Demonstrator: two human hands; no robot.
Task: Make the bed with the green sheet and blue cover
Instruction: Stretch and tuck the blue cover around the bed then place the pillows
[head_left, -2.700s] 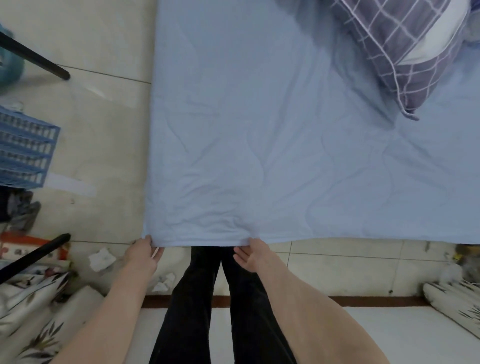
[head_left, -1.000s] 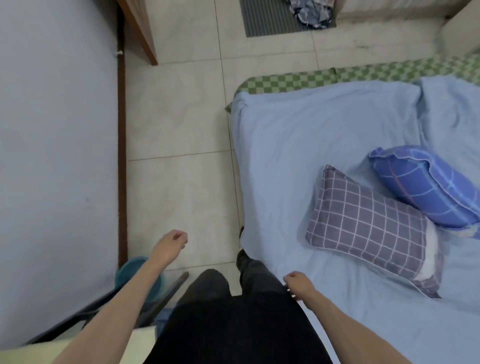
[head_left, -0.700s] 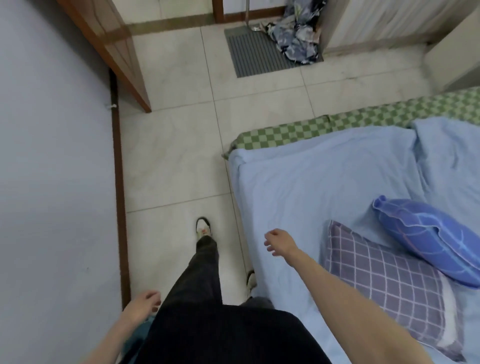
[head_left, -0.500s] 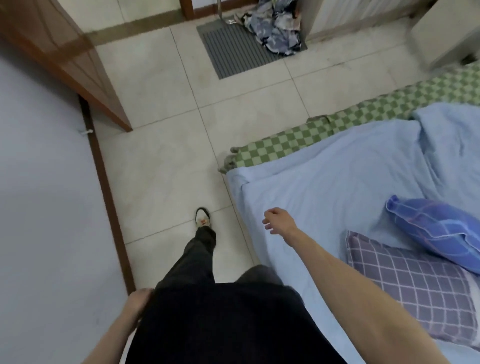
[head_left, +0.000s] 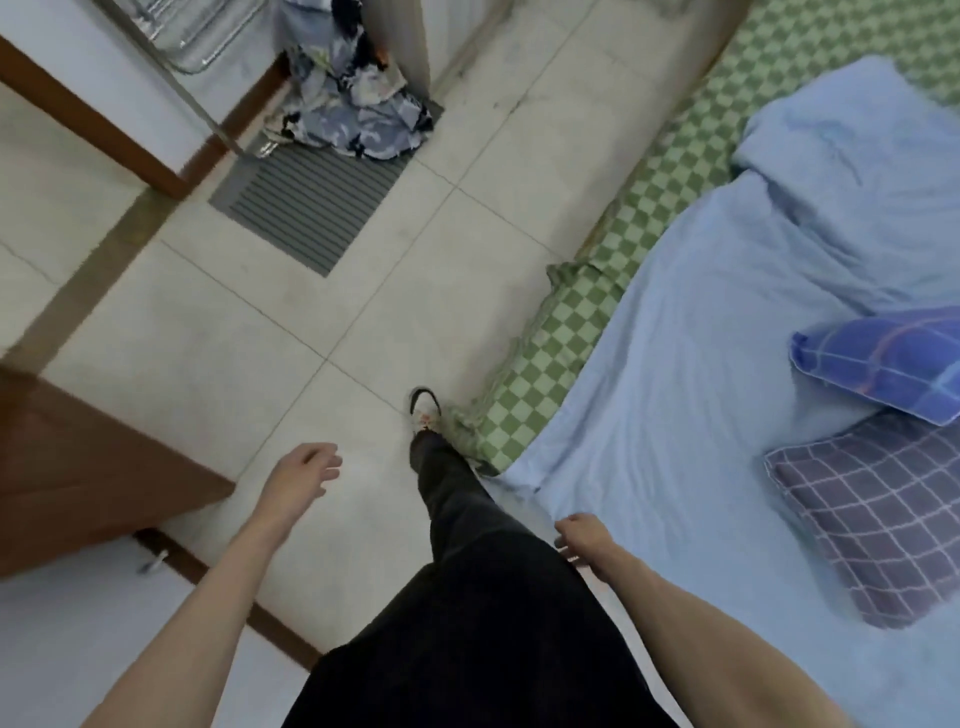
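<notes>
The light blue cover lies spread over the bed on the right, with a bunched fold at its far end. A strip of the green checked sheet shows along the bed's left edge and far end. My left hand hangs over the floor tiles with loosely curled fingers, holding nothing. My right hand hovers at the near corner of the blue cover, fingers loosely bent and empty; I cannot tell if it touches the cloth.
Two pillows rest on the cover: a blue one and a purple checked one. A grey mat and a heap of patterned cloth lie on the floor ahead. A wooden door stands at the left.
I have walked from the bed's foot along its left side. Both hands let go of the cover's edge and now swing free; my left hand has come forward, my right has dropped back.
</notes>
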